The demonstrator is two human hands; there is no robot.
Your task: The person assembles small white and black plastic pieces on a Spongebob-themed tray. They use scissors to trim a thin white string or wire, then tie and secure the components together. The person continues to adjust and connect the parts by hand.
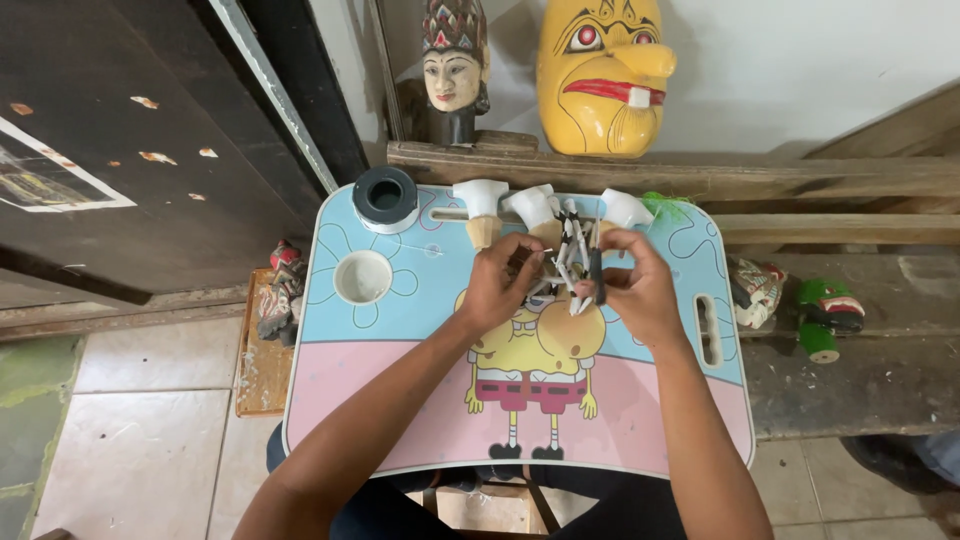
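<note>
Both your hands met over the middle of the lap table (pixel 400 400), and you were mid-assembly on a small black-and-white puppet figure (pixel 572 262). Your right hand (pixel 640 285) was closed around its sticks; your left hand (pixel 497 285) pinched a thin piece at its side, likely a thread or pin, too fine to tell. The next move, I'd judge, called for steady fingertip work. Just beyond your grip stood three white-topped carved pieces (pixel 483 208). Left of it: one roll of tape (pixel 385 197) and one white cup (pixel 363 277). Behind, one yellow mask (pixel 600 75).

Three white-capped pieces (pixel 483 205), two wall masks (pixel 603 75), one tape roll (pixel 385 197).
</note>
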